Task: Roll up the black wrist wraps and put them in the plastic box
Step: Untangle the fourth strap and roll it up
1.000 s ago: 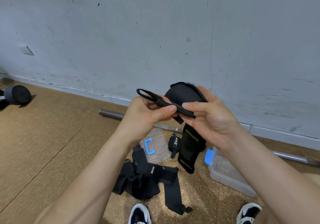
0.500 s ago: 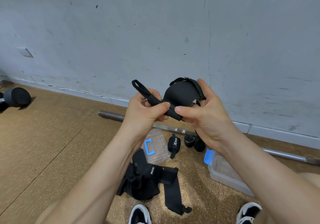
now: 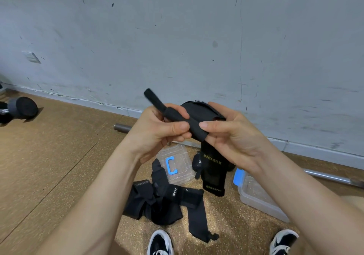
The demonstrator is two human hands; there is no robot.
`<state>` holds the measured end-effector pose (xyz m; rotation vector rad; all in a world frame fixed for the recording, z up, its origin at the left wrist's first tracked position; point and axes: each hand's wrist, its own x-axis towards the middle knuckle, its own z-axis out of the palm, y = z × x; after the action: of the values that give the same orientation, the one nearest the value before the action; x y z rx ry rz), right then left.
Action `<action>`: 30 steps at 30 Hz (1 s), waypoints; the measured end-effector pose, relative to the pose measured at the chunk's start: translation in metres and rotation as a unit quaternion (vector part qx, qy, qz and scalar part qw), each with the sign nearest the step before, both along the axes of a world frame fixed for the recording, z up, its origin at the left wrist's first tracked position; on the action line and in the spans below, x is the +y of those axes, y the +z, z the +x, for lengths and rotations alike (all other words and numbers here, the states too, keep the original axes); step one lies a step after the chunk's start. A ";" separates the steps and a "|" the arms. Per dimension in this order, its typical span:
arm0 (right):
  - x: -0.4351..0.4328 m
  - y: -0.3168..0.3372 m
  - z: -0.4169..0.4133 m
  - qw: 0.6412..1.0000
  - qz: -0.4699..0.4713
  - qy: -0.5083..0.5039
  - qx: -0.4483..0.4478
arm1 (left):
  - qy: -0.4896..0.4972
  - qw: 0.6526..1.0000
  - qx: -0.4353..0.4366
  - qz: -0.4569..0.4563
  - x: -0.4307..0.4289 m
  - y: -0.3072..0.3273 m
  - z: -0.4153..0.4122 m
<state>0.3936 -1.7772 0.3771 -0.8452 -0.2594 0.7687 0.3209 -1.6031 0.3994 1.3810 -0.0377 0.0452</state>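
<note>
Since the earlier frame the lettered tail has dropped to hang toward the floor, while the left hand and right hand each keep a pinching grip on the started roll of the black wrist wrap, held up mid-scene. Light, soft and springy, it likely unrolls unless pinched across the roll; the plastic box sits near right.

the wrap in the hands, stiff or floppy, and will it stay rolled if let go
Likely floppy: the wrist wrap hangs limp below the left hand and right hand. Probably light, as a pinch alone carries it. The rolled end may uncoil if released, since both thumbs pinch it.
</note>
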 end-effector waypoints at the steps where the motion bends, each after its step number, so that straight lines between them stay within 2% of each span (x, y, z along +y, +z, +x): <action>1: 0.001 0.000 -0.001 1.000 -0.002 -0.010 -0.008 | 0.022 1.000 -0.001 0.011 -0.002 0.000 0.001; 5: 0.003 0.004 -0.004 0.991 -0.048 -0.107 -0.059 | 0.081 0.995 0.009 0.063 -0.004 -0.005 0.005; 8: 0.003 0.007 -0.007 0.982 -0.068 -0.150 -0.096 | 0.111 0.992 0.017 0.056 -0.010 -0.005 0.005; 15: 0.003 0.010 -0.013 0.984 -0.060 -0.137 -0.096 | 0.181 0.982 0.020 0.046 -0.017 -0.009 0.010; 20: 0.002 0.008 -0.014 0.982 -0.082 -0.132 -0.109 | 0.194 0.979 0.011 0.061 -0.022 -0.011 0.012; 23: 0.001 0.008 -0.012 0.983 -0.080 -0.132 -0.098 | 0.160 0.987 0.008 0.027 -0.021 -0.011 0.011; 26: -0.004 0.010 -0.006 0.990 -0.056 -0.117 -0.054 | 0.052 0.998 0.015 -0.023 -0.009 -0.009 0.007; 28: -0.005 0.010 -0.002 0.994 -0.038 -0.103 -0.019 | -0.001 0.999 0.012 -0.033 -0.002 -0.008 0.004; 30: -0.005 0.007 -0.001 0.997 -0.025 -0.079 0.007 | -0.013 1.000 0.002 -0.027 0.002 -0.010 0.004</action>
<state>0.3925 -1.7824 0.3841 -0.8949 -0.1590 0.6359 0.3247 -1.6014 0.3894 1.3255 -0.0517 0.0214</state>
